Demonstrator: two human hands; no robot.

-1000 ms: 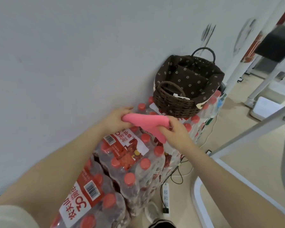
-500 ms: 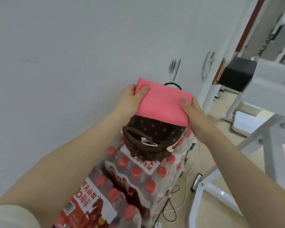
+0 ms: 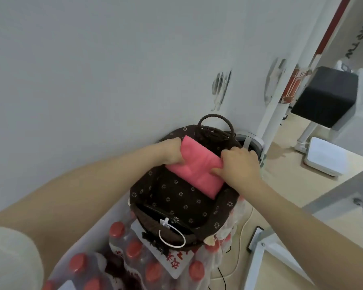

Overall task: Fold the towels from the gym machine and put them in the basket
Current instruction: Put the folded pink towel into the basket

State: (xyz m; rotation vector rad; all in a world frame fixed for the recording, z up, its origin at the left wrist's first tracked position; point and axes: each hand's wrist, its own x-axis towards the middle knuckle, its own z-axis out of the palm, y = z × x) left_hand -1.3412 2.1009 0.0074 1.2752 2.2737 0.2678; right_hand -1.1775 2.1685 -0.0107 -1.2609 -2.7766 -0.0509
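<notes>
Lying folded into a smooth pink rectangle, the towel sits tilted inside the basket, a dark woven oval lined with flower-dotted brown cloth. Left hand and right hand each pinch 1 edge of it. Shrink-wrapped red-capped water bottles carry the basket against a plain grey wall.

Soft, even indoor light fills the scene, with no glare and only faint shadows. The pale wall reads flat and slightly grey. Wide-angle distortion bends the white frame and stretches the forearms towards the lower corners. Detail is soft overall, and the bottle caps along the bottom edge blur.
</notes>
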